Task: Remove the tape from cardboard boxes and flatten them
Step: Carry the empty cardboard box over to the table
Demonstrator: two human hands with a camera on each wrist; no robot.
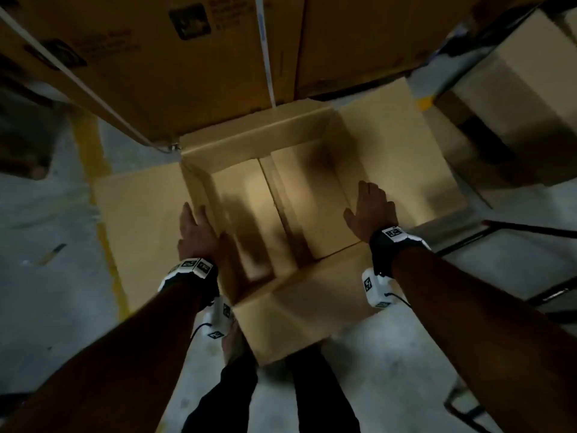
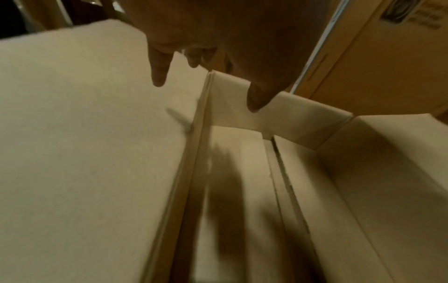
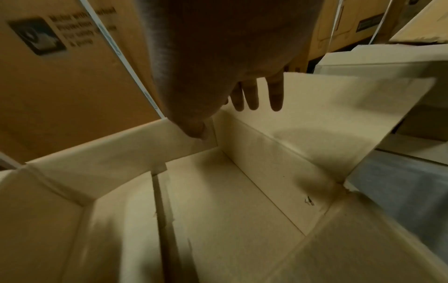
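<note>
Pale cardboard box [image 1: 281,195], centre frame on floor, top flaps splayed | left hand [image 1: 195,232] and right hand [image 1: 371,210]: grip apart, fingers straight, at side walls | bottom seam [image 3: 161,201] looks closed | advice: flip, strip tape, then push opposite corners inward.

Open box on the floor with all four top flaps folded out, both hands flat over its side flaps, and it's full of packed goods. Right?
Not quite: the open box is empty. The head view shows only its bare bottom flaps, and the right wrist view agrees. The left hand and right hand are flat over the side flaps, as stated.
</note>
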